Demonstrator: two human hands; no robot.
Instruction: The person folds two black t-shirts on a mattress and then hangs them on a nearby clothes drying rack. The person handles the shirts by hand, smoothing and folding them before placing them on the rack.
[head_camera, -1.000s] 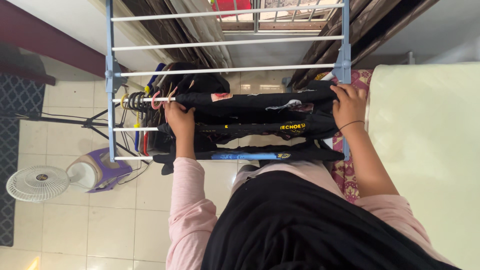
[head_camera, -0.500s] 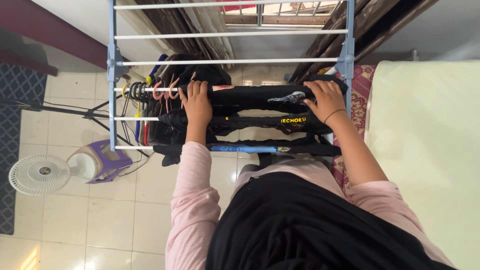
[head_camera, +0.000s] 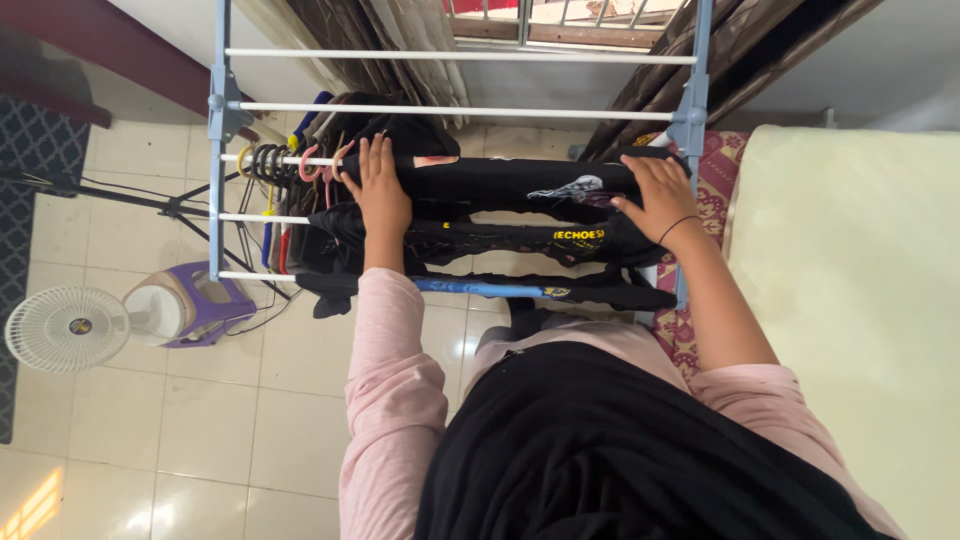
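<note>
You are standing over a drying rack (head_camera: 215, 150) with a pale blue frame and white rails, looking straight down at it. Your left hand (head_camera: 380, 190) is lying flat, fingers spread, on a black garment (head_camera: 500, 180) draped across the rack's middle rails; the fingertips are reaching toward a bunch of coloured hangers (head_camera: 290, 165) crowded at the rail's left end. Your right hand (head_camera: 655, 195) is resting palm down on the same garment's other end, fingers spread and slightly curled over the cloth, close to the rack's right upright; a thin dark band is circling that wrist. Neither hand is pinching or lifting the fabric, as far as can be told. The garment is showing a small pale print near your right hand and yellow lettering on the fold just below. More dark clothing is hanging over the nearer rails, and a blue strip (head_camera: 480, 288) is running along the nearest one. A white fan (head_camera: 65, 328) on a purple base is sitting on the tiled floor to the left. A pale yellow mattress (head_camera: 860, 300) is lying just beside the rack on the right.
</note>
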